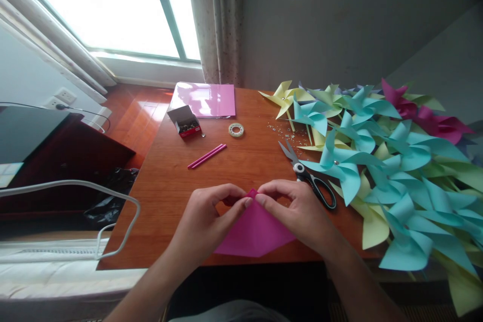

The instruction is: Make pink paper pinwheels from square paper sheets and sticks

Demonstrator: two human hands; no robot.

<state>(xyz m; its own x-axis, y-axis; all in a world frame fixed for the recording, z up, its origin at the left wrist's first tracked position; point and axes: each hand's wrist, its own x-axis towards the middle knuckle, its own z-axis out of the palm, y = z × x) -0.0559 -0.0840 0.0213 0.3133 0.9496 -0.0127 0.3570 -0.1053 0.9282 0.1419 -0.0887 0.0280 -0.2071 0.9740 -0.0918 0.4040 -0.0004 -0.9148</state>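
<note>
The 2 hands point(206, 214) point(296, 211) pinch the darker tip of a creased pink sheet point(257, 234).

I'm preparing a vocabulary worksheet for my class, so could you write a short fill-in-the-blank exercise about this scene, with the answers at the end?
1. The left hand and right hand hold a piece of ____ paper.
2. The number of pink sticks on the table is ____.
3. The lid of the small red box is ____.
4. The scissors lie nearer the ____ hand.

Missing words: pink; two; open; right.
</note>
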